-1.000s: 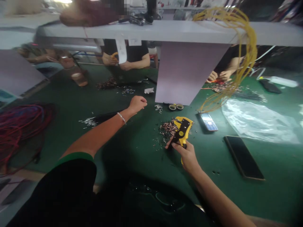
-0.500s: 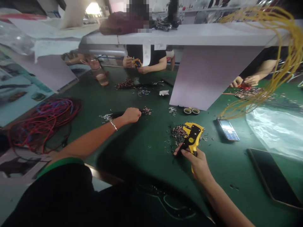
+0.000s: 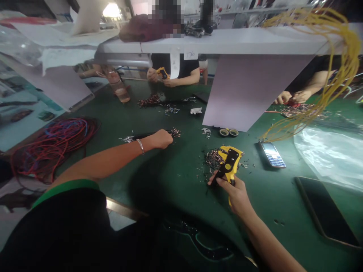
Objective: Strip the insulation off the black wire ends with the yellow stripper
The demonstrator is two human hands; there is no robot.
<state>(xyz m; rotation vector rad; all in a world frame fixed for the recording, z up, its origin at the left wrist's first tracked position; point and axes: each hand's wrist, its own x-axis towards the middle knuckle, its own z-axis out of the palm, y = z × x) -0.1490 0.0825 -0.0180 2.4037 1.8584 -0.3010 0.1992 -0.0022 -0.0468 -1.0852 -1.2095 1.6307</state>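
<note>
My left hand (image 3: 163, 139) is closed, knuckles up, at the near side of a bundle of black wires (image 3: 141, 135) with bare ends on the green table. Its fingertips are hidden, so what they hold, if anything, does not show. My right hand (image 3: 236, 190) is wrapped round the handles of a yellow and black wire stripper (image 3: 230, 160). The tool's head points away from me, over a pile of cut wire bits (image 3: 212, 158).
A red and blue wire coil (image 3: 56, 147) lies left. To the right are a keypad phone (image 3: 272, 155), a dark smartphone (image 3: 326, 211) and a plastic bag (image 3: 326, 155). Tape rolls (image 3: 228, 132) lie by a shelf support (image 3: 235, 90). Yellow wires (image 3: 350, 56) hang at right. Co-workers sit opposite.
My left hand has shifted a little to the right and toward me, across the wire bundle. My right hand keeps its grip on the wire stripper and has hardly moved.
</note>
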